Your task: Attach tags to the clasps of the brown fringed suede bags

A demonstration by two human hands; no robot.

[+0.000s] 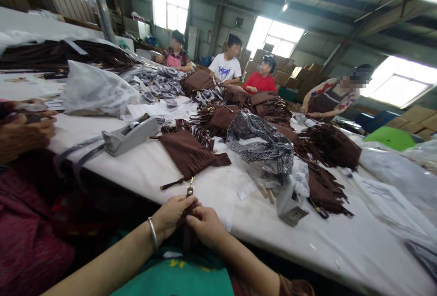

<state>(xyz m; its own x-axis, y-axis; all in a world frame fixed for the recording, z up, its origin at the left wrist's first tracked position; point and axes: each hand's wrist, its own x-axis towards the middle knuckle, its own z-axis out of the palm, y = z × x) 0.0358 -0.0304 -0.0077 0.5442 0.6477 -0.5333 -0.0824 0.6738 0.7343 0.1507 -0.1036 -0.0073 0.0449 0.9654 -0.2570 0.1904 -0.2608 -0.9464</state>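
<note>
No text readable with certainty. White short-sleeved fabric T-shirt [215, 64] on co-worker, far beyond left hand [175, 214], across table: blue lettering [224, 71] on chest, rounded, too blurred to spell out. Bright green fabric garment [177, 282] on person, just below right hand [206, 225] and left: small yellow marks [177, 263], maybe characters, illegible. Flat whitish sheet-like item [392, 209], well right of right hand: dark grey marks [384, 192], print or pattern, cannot tell.

Factory workshop, long worktable [368, 241], heaped fringed brown bags [220, 120], stacked cartons [418, 117], roof beams [385, 16]
</note>
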